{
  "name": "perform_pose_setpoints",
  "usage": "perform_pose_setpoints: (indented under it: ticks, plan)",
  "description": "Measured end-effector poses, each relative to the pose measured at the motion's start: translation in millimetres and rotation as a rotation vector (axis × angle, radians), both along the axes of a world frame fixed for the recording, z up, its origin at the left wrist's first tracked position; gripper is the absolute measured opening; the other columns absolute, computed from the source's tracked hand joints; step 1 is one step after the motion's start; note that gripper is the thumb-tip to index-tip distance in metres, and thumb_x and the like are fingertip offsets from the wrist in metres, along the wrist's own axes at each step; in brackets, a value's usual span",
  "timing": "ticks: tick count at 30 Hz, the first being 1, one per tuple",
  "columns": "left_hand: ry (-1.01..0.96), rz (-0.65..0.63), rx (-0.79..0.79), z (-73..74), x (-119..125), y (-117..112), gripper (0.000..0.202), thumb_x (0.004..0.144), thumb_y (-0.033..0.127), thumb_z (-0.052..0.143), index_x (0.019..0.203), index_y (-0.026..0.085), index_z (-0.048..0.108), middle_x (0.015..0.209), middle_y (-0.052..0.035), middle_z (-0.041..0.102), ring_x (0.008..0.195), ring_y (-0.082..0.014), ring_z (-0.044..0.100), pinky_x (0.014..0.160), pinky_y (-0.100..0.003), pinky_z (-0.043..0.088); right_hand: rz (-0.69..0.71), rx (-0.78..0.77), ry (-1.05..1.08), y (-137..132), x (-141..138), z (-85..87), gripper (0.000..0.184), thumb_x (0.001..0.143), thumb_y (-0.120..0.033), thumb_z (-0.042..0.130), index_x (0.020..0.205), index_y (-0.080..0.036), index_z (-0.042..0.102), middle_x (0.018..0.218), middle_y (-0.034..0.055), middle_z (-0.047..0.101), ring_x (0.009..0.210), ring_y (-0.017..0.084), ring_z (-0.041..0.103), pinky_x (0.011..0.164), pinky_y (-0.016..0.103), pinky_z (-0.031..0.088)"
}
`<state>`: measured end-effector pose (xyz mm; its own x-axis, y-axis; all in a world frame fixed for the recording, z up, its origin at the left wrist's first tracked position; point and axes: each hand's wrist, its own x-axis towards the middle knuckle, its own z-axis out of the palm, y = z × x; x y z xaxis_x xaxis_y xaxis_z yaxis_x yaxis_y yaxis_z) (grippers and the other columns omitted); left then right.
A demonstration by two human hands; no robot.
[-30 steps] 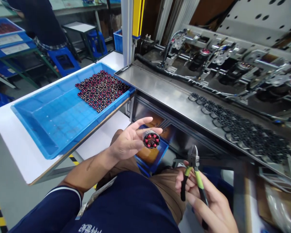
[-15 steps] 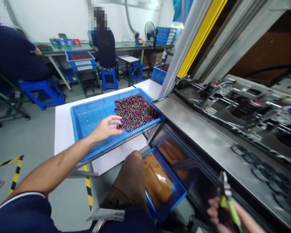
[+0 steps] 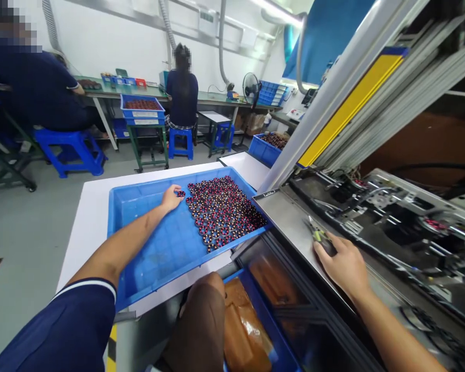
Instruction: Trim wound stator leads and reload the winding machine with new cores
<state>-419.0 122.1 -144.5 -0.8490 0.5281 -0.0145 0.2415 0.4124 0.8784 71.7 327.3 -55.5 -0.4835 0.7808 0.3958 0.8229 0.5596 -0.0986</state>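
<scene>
- Left hand (image 3: 171, 198) stretched over blue plastic tray (image 3: 147, 243), fingertips pinched shut on one small round part (image 3: 181, 194), dark with red spots, just beside the pile's edge.
- Pile (image 3: 225, 214): same round parts, glossy black and red, packed flat in the tray's far right corner; rest of tray floor smooth.
- Right hand (image 3: 344, 264) palm-down on brushed steel shelf (image 3: 287, 217), covering handles of cutters (image 3: 315, 232); pointed metal nose and green grip poking out; clasped or merely resting, cannot tell.
- Tray on flat white table (image 3: 89, 206).
- Below shelf, blue bin (image 3: 271, 330) with crinkled brown bag (image 3: 242, 330).
</scene>
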Motion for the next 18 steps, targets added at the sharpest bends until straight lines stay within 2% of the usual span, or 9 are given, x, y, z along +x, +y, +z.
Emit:
perform_pose_setpoints:
  ticks: [4,9,14,16,18]
  plan:
    - [0.061,-0.049,-0.017,-10.9,6,8,0.036,0.093,0.034,0.060,0.124,0.016,0.057,0.124,-0.0103,0.061,0.105,-0.0231,0.064,0.088,-0.045,0.056,0.037,0.001,0.002,-2,-1,-0.8,0.058,0.087,-0.049,0.042,0.115,-0.005,0.068,0.117,0.0215,0.067,0.111,0.036,0.060,0.102,0.048,0.045]
    - [0.202,-0.072,-0.070,-9.8,18,14,0.036,0.093,0.034,0.060,0.125,0.016,0.057,0.125,-0.0103,0.061,0.105,-0.0230,0.064,0.088,-0.045,0.056,0.049,-0.014,0.116,-2,-4,2.0,0.055,0.085,-0.046,0.046,0.110,-0.003,0.070,0.116,0.0248,0.067,0.110,0.039,0.061,0.100,0.052,0.045]
    - [0.238,-0.110,-0.198,8.6,29,7,0.035,0.093,0.032,0.060,0.124,0.016,0.057,0.121,-0.0098,0.063,0.100,-0.0215,0.065,0.085,-0.042,0.057,0.042,-0.004,0.196,-21,-11,15.2,0.039,0.082,-0.035,0.056,0.105,-0.008,0.073,0.110,0.0219,0.071,0.105,0.035,0.065,0.095,0.049,0.050]
    - [0.229,-0.118,-0.274,19.6,37,1,0.035,0.092,0.025,0.061,0.126,0.016,0.055,0.117,-0.0086,0.065,0.098,-0.0212,0.066,0.085,-0.042,0.057,0.011,0.025,0.201,-32,-12,21.7,0.036,0.086,-0.034,0.058,0.110,-0.010,0.071,0.115,0.0197,0.070,0.108,0.032,0.065,0.097,0.046,0.050]
    - [0.238,-0.146,-0.353,32.4,45,-8,0.039,0.091,0.023,0.059,0.129,0.019,0.049,0.110,-0.0046,0.068,0.098,-0.0258,0.066,0.082,-0.048,0.058,-0.010,0.061,0.197,-44,-8,26.3,0.039,0.089,-0.035,0.059,0.117,-0.009,0.067,0.122,0.0201,0.067,0.115,0.030,0.062,0.101,0.043,0.048]
